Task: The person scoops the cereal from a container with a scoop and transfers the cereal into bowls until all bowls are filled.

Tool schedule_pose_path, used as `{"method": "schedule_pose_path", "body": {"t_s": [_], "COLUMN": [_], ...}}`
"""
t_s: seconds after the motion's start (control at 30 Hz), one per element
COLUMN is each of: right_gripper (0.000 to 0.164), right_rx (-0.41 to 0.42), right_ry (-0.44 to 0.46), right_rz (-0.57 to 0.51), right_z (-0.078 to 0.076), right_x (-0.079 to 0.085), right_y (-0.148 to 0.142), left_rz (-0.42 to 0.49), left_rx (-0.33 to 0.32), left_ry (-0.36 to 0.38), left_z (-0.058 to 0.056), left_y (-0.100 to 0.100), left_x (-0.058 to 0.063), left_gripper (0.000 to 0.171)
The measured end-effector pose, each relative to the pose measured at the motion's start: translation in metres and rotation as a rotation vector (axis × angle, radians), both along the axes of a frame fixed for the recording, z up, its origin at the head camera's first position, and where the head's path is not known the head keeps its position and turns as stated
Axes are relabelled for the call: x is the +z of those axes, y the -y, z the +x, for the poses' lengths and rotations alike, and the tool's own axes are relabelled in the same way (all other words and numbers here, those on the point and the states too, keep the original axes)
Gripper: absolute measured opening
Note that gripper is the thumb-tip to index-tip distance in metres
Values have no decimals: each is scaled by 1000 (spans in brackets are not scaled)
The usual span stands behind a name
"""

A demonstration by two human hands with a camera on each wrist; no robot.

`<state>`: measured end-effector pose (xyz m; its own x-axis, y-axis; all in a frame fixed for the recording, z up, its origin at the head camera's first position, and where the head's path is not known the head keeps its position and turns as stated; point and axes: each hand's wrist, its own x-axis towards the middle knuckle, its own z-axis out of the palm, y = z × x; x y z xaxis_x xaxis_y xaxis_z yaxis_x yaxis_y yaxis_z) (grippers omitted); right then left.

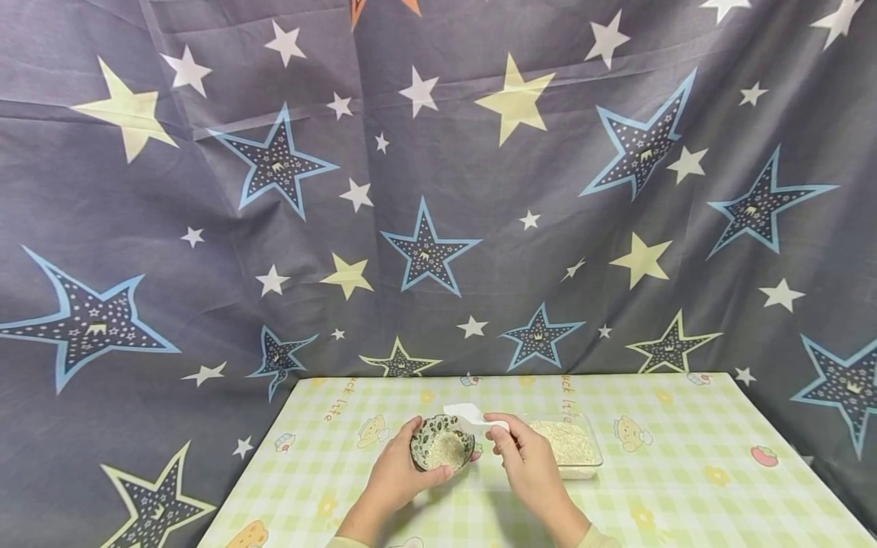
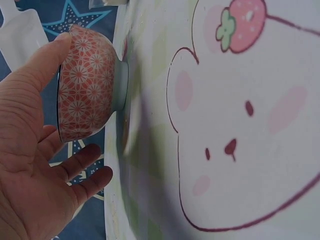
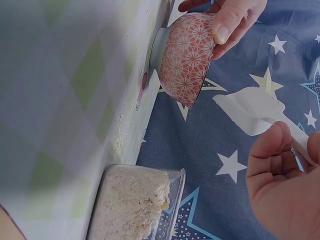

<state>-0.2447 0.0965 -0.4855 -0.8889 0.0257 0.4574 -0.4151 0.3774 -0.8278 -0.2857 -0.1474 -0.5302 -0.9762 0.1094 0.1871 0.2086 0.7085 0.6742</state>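
My left hand [image 1: 397, 473] grips a small bowl [image 2: 87, 82], thumb at the rim. The bowl has a red-and-white flower pattern outside and a dark leaf pattern inside, and its foot is close over the tablecloth. Pale flakes that look like oats [image 1: 447, 450] lie in its bottom. In my right hand [image 1: 529, 459] is the handle of a white scoop [image 1: 466, 413], pinched between thumb and fingers. The scoop's blade overlaps the bowl's far right rim in the head view; the right wrist view shows it above the rim's level, off to the side.
Right of the bowl, behind my right hand, stands a clear rectangular container [image 1: 581, 473] filled with the same flakes [image 3: 135, 200]. Some loose crumbs [image 3: 120, 135] are scattered on the green checked tablecloth [image 1: 685, 495]. A dark star-patterned curtain [image 1: 438, 167] hangs behind the table.
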Motion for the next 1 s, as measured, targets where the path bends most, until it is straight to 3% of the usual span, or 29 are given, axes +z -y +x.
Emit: {"method": "schedule_pose_path", "body": {"t_s": [0.17,0.4,0.53,0.73,1.0], "right_gripper": [26,39,43,44,43], "right_rx": [27,54,58,62,-7], "right_ry": [97,352,445,464,438], "right_rz": [-111,-505,-637,-680,-629], "right_z": [-2,-8,-8,-9,-5], "right_x": [1,7,9,12,21], "right_y": [-3,-15,-26,-44,-83], "left_rz": [5,5,5,-14,-57], "left_rx": [-7,-15,-15,-6,-33], "left_ry": [5,9,13,15,8], "left_z": [-1,0,-2,-1,-1], "left_y": [-1,-2,-2,-1,-2], "left_x": [0,-1,-2,0,10], "left_gripper": [115,117,117,118,121]}}
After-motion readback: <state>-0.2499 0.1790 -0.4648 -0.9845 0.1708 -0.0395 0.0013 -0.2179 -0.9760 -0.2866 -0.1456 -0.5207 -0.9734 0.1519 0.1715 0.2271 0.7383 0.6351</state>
